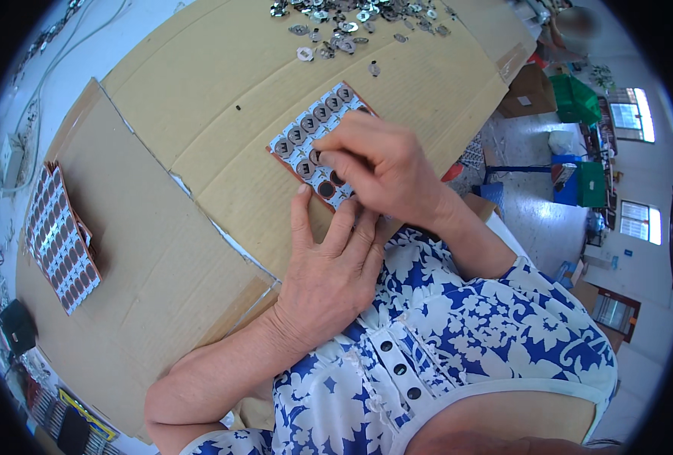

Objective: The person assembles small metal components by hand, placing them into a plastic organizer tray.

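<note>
A white sheet (281,149) with orange-brown edges and rows of round spots lies at a slant on the cardboard. Silver metal discs (296,135) sit on its upper-left rows, while dark round spots (326,189) show bare nearer me. My left hand (329,273) rests palm down with fingers stretched, their tips along the sheet's near edge. Above the sheet, my right hand (386,163) is closed in a pinch, thumb and forefinger at a small metal disc on the second row. This hand covers the sheet's right part.
Loose metal pieces (348,26) are heaped at the far side of the cardboard-covered table (223,136). A stack of similar sheets (63,239) with dark spots lies at the left. Cables (44,83) run along the left edge. Green bins (574,98) and a cardboard box (528,92) stand beyond, right.
</note>
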The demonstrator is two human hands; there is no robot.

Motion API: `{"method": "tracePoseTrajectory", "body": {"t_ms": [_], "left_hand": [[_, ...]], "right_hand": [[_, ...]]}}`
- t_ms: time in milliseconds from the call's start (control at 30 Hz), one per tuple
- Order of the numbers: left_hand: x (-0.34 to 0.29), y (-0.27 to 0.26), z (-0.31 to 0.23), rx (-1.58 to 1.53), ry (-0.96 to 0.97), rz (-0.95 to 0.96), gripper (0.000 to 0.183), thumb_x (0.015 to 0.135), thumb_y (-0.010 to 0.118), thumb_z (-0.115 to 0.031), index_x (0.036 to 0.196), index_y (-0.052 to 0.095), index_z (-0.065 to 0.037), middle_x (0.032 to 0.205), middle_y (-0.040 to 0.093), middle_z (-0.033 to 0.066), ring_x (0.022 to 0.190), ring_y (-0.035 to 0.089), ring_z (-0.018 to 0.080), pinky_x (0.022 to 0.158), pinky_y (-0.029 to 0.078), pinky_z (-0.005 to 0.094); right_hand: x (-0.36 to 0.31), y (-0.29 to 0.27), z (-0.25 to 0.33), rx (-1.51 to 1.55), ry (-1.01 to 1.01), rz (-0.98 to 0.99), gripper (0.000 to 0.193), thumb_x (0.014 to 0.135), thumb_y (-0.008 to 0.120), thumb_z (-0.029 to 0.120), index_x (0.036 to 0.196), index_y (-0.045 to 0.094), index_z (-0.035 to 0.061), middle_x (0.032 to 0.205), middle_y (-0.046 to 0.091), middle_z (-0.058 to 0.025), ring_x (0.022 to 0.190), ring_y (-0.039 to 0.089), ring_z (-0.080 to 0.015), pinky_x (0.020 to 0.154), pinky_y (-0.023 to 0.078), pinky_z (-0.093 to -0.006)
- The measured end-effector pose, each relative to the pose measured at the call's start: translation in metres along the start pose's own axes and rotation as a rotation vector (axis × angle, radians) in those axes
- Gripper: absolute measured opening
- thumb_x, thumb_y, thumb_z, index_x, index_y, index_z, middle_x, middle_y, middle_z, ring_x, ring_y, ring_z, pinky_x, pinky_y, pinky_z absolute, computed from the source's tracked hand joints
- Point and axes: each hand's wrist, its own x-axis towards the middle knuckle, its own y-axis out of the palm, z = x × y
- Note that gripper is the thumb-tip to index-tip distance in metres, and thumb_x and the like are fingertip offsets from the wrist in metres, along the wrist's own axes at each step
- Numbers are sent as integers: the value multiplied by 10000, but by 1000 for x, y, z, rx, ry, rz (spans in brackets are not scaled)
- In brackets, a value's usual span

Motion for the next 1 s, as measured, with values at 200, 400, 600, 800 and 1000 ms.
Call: {"method": "tracePoseTrajectory", "body": {"t_ms": [200,400,600,800,1000], "left_hand": [[2,-5,-2,43,-42,27,479,924,680,-129,1380,732,5,1516,665,145,1433,596,323,1248,322,787],[2,-3,-2,55,-30,19,486,925,679,-129,1389,728,8,1516,666,143,1428,598,320,1255,318,787],[2,0,1,16,-2,-36,434,938,665,-133,1314,746,69,1430,674,209,1420,585,346,1216,336,847],[2,2,2,18,8,-45,434,933,666,-133,1308,750,69,1423,679,205,1419,587,343,1215,341,844],[-1,3,3,29,0,-46,440,933,664,-139,1313,749,66,1423,682,202,1420,587,340,1211,343,844]], "right_hand": [[23,-41,-55,-227,119,-210,140,976,781,63,1115,794,52,968,733,-132,917,763,-336,817,597,-415],[30,-52,-97,-320,34,-205,132,993,760,80,1114,812,74,1015,756,-96,926,765,-340,830,604,-424],[16,-65,-93,-569,132,-228,110,999,753,101,1075,828,76,1015,742,-105,939,762,-347,860,598,-477],[8,-71,-99,-751,139,-190,187,1038,726,124,1193,826,88,1004,762,-73,902,774,-268,845,608,-396],[16,-63,-30,707,411,9,206,1098,688,103,1250,796,17,1019,789,-43,889,711,-81,826,581,-263]]}}
